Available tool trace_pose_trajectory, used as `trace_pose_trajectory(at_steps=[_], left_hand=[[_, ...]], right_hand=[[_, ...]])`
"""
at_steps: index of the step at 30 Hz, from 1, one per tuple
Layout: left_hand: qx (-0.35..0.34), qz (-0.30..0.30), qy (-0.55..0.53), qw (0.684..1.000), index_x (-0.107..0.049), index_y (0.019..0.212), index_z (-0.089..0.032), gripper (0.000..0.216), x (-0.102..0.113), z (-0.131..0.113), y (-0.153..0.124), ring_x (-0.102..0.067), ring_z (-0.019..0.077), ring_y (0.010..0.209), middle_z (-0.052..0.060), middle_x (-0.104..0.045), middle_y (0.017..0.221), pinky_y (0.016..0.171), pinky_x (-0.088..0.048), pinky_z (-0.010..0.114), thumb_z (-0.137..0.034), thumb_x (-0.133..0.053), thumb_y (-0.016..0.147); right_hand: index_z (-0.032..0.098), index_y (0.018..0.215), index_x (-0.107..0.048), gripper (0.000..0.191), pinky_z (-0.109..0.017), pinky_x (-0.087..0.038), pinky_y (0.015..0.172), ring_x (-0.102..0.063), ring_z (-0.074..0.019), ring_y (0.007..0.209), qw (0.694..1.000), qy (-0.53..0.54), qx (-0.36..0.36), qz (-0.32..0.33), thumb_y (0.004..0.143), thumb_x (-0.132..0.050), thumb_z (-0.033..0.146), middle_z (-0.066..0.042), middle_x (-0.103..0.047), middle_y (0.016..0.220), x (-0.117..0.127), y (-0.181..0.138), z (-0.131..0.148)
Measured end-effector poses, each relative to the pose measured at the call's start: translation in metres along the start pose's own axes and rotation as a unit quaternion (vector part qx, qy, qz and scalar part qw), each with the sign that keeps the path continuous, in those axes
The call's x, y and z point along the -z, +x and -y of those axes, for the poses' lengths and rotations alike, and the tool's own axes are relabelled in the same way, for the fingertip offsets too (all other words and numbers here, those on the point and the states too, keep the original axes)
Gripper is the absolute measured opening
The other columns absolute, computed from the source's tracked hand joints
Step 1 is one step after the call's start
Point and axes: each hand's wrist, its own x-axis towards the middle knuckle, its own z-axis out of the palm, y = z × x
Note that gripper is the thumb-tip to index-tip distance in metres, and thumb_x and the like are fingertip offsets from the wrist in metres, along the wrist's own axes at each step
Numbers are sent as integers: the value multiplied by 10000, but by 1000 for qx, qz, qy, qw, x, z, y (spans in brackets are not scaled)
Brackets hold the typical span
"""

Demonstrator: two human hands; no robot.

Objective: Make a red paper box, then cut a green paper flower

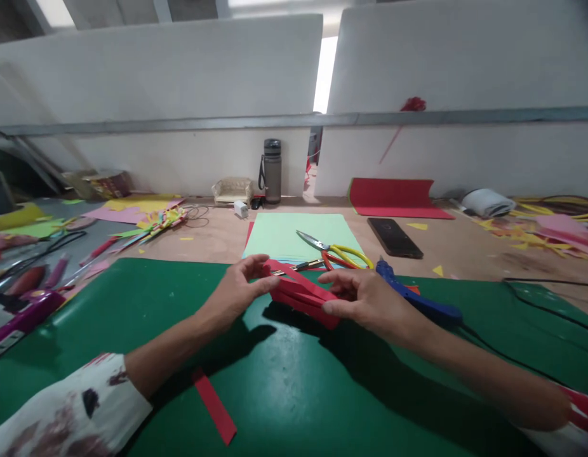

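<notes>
Between my two hands, just above the green mat (170,304), is a folded red paper piece (301,295) with strip-like layers. My left hand (239,285) pinches its left end, thumb in front and fingers behind. At the right end, my right hand (354,292) closes on it with thumb and fingertips. A loose red paper strip (214,406) lies on the mat nearer to me, below my left forearm. Just behind my hands are scissors (332,247) with yellow and red handles, on pale green paper sheets (294,231). A blue glue gun (418,298) lies beside my right hand.
A black phone (395,238) and a folded red sheet (394,198) lie at the back right. A grey bottle (272,171) stands by the wall near a small toy sofa (232,190). Paper scraps and tools, including a purple tool (30,317), crowd the left side.
</notes>
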Motion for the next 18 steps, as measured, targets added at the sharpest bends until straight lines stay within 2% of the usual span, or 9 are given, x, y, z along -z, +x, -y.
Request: trace_pose_trajectory(at_steps=[1,3,8,13,15,18], left_hand=[[16,39,-25,999,-623,1039,-142,424,-2,2,2,-612,182,900,74,-676,960,792,-465,270,-312,-738,668],[43,69,-55,995,-657,913,-124,293,-8,8,5,-614,162,795,73,-686,876,740,-457,253,-309,-709,691],[55,40,-51,996,-667,783,-107,150,-17,15,6,-574,144,644,64,-675,738,612,-426,236,-217,-639,685],[42,23,-42,998,-673,787,-114,127,-20,12,6,-575,147,656,58,-673,716,616,-429,227,-175,-639,680],[45,19,-55,997,-680,821,-118,159,-22,12,6,-590,155,680,64,-680,741,632,-445,233,-180,-663,676],[48,18,-61,997,-689,844,-119,194,-22,14,4,-599,157,684,58,-680,734,627,-456,233,-187,-690,663]], right_hand=[[168,1048,-657,397,-263,-472,601,-599,-159,678,1000,-3,2,6,666,-702,265,-3,-653,741,0,2,-1],[167,1050,-654,401,-263,-461,591,-586,-155,664,1000,-7,1,7,666,-701,272,5,-634,722,0,5,-3],[155,1087,-647,440,-293,-476,618,-598,-175,694,1000,-27,4,-12,679,-699,311,-22,-644,781,0,10,-9],[150,1077,-658,334,-376,-494,768,-628,-234,880,995,-74,53,-50,781,-607,297,-87,-684,994,-1,8,-11],[166,1108,-638,328,-388,-499,795,-630,-238,926,994,-56,72,-55,796,-584,250,-84,-679,1066,-2,6,-12],[181,1202,-564,454,-373,-518,794,-643,-226,931,997,0,68,-37,750,-611,166,-78,-671,1110,-5,1,-16]])
